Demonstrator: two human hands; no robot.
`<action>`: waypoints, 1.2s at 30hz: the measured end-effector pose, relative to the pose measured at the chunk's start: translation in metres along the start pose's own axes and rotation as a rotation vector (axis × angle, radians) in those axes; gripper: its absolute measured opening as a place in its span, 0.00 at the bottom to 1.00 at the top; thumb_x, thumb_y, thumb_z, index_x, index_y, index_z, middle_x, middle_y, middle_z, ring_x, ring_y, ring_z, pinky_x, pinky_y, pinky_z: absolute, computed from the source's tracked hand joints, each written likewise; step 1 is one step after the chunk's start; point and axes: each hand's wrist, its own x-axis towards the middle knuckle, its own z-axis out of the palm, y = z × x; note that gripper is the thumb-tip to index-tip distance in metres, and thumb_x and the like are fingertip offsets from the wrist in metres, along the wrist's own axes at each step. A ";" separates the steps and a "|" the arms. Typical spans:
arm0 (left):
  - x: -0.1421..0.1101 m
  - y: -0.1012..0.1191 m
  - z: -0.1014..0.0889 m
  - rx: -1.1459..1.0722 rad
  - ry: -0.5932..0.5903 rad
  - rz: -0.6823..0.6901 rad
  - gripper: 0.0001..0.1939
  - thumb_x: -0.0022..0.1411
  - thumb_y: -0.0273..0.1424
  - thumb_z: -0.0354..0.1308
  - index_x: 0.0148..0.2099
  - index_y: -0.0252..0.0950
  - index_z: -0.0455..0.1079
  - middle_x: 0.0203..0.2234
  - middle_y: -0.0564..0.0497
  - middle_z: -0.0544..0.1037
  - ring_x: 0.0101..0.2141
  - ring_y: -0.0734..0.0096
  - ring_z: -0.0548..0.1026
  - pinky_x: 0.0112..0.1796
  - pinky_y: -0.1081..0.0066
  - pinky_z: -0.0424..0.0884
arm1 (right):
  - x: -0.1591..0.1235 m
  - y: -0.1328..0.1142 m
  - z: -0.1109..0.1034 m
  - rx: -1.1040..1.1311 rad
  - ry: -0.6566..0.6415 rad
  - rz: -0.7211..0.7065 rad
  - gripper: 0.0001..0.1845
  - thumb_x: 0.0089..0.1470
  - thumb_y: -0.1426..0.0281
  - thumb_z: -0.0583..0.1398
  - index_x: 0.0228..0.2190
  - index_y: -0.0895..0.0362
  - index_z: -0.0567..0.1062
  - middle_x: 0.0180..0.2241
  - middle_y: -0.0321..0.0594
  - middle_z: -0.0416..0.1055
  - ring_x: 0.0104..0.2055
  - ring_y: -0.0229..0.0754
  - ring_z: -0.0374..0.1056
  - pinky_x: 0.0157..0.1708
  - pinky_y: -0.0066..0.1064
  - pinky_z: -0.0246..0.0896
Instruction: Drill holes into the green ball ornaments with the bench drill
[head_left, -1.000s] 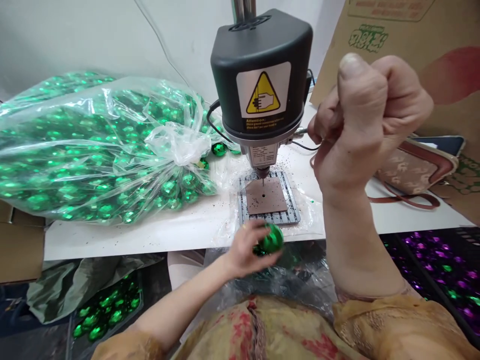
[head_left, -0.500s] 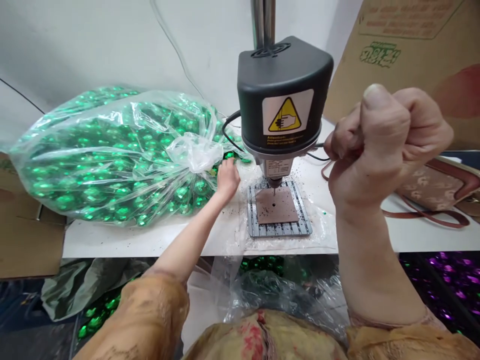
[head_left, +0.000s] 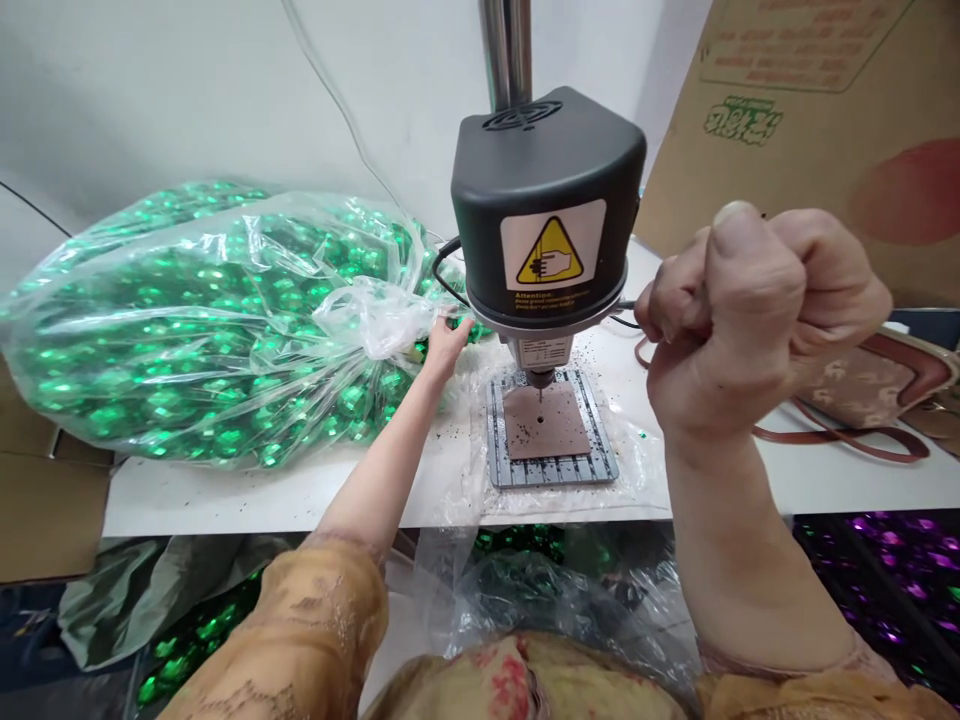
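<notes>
My left hand (head_left: pixel 446 345) reaches across the white table (head_left: pixel 300 485) to the mouth of a clear plastic bag (head_left: pixel 202 320) stuffed with shiny green faceted balls. Its fingers are stretched out toward loose green balls (head_left: pixel 469 330) beside the drill press head, and it holds nothing. My right hand (head_left: pixel 757 320) is raised in a tight fist, closed round the thin metal lever (head_left: pixel 626 305) that sticks out of the black drill press head (head_left: pixel 547 210). The drill bit (head_left: pixel 538 388) hangs just above a brown pad (head_left: pixel 544 425) on the grey ribbed base plate (head_left: pixel 592 465).
A large cardboard box (head_left: pixel 810 130) leans at the right behind a patterned purse (head_left: pixel 862 380). Under the table edge are a tray of purple balls (head_left: pixel 885 560), green balls (head_left: pixel 195 640) at lower left and a plastic bag (head_left: pixel 555 580) on my lap.
One second ago my left hand held a green ball below the table edge; it has since moved up to the bag's mouth without the ball. My right fist stays on the lever.
</notes>
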 end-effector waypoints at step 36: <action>-0.136 -0.055 0.007 0.078 -0.518 0.264 0.29 0.53 0.41 0.72 0.54 0.38 0.70 0.52 0.43 0.77 0.53 0.57 0.76 0.56 0.58 0.70 | -0.004 0.004 -0.003 0.048 -0.023 -0.042 0.25 0.60 0.70 0.58 0.19 0.54 0.49 0.15 0.27 0.44 0.16 0.26 0.45 0.20 0.28 0.43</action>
